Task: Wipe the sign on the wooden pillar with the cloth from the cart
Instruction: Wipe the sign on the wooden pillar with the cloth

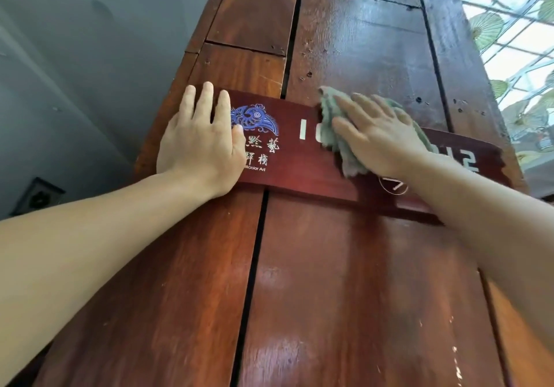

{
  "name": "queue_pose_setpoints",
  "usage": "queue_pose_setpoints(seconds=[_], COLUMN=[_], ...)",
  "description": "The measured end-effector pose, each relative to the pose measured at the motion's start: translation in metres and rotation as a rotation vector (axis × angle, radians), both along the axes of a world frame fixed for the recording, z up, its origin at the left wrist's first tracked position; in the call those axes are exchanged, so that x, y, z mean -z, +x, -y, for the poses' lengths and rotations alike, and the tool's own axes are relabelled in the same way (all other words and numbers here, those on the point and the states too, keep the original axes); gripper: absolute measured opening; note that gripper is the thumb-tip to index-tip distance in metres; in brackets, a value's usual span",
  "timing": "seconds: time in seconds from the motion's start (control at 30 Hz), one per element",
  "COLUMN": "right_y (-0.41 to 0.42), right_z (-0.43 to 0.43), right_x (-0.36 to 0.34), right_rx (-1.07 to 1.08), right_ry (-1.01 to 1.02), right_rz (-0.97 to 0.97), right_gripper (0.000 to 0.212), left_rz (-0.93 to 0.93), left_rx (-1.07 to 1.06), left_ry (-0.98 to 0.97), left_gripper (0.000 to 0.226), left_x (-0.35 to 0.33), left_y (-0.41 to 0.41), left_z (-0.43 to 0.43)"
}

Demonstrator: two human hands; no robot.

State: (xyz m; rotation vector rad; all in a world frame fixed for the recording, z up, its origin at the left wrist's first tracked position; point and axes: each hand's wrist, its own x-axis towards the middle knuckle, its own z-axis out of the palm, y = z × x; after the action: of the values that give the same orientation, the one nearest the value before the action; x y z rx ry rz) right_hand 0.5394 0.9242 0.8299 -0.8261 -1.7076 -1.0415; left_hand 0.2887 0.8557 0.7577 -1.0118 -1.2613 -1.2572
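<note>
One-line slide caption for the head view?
Right hand presses green cloth on the sign; left hand steadies its end.

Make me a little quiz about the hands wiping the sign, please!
1. True or false: the cloth is under the left hand.
2. What colour is the bird picture on the sign?
3. Pick one. The left hand is: A) flat on the sign's left end, B) holding a bottle, C) out of sight.

Key:
1. False. The right hand presses it on the sign.
2. Blue.
3. A. It lies flat there, on the wooden pillar.
</note>
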Motion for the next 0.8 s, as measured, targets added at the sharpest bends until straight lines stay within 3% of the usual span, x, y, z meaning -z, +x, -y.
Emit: queue_pose_setpoints(seconds=[0.07, 0.1, 0.13, 0.23, 0.3, 0.37, 0.4, 0.5, 0.57, 0.63, 0.7, 0.8], right_y=[-0.025, -0.044, -0.062, -0.098, -0.084, -0.058, -0.046, -0.043, -0.073, -0.109, -0.125, -0.109], right_z=[0.005, 0.007, 0.009, 0.014, 0.018, 0.014, 0.014, 0.011, 0.014, 0.019, 0.024, 0.026], right_x=[0.002, 0.014, 0.030, 0.082, 0.072, 0.040, 0.024, 0.002, 0.019, 0.051, 0.082, 0.067], right_rx=[-0.035, -0.035, -0.041, -0.087, -0.055, 0.019, 0.036, -0.035, -0.032, -0.098, -0.120, -0.056], right_ry=[-0.098, -0.089, -0.024, 0.237, 0.262, 0.249, 0.181, -0.045, -0.044, 0.075, 0.232, 0.295], right_rz=[-0.297, -0.342, -0.305, 0.075, 0.285, 0.344, 0.283, -0.167, -0.314, -0.210, 0.049, 0.365], right_gripper=[0.064, 0.065, 0.066, 0.065, 0.063, 0.061, 0.061, 0.064, 0.067, 0.068, 0.066, 0.064], left_rz=[0.006, 0.007, 0.003, -0.017, -0.027, -0.038, -0.050, -0.114, -0.107, -0.071, -0.049, 0.037], left_rx=[0.014, 0.017, 0.020, 0.031, 0.052, 0.081, 0.090, 0.135, 0.234, 0.331, 0.414, 0.430], left_ry=[0.003, 0.007, 0.011, 0.011, 0.026, 0.044, 0.049, 0.069, 0.117, 0.189, 0.244, 0.272], left_gripper=[0.063, 0.062, 0.062, 0.059, 0.059, 0.056, 0.055, 0.053, 0.054, 0.055, 0.053, 0.054], left_x=[0.000, 0.001, 0.001, 0.002, 0.001, -0.001, -0.001, 0.000, 0.007, 0.016, 0.019, 0.019], left_y=[0.000, -0.001, -0.001, -0.003, -0.004, -0.006, -0.009, -0.022, -0.028, -0.032, -0.034, -0.034], left_z=[0.000, 0.000, -0.001, 0.000, 0.000, 0.001, 0.002, 0.004, 0.002, -0.001, -0.004, -0.005])
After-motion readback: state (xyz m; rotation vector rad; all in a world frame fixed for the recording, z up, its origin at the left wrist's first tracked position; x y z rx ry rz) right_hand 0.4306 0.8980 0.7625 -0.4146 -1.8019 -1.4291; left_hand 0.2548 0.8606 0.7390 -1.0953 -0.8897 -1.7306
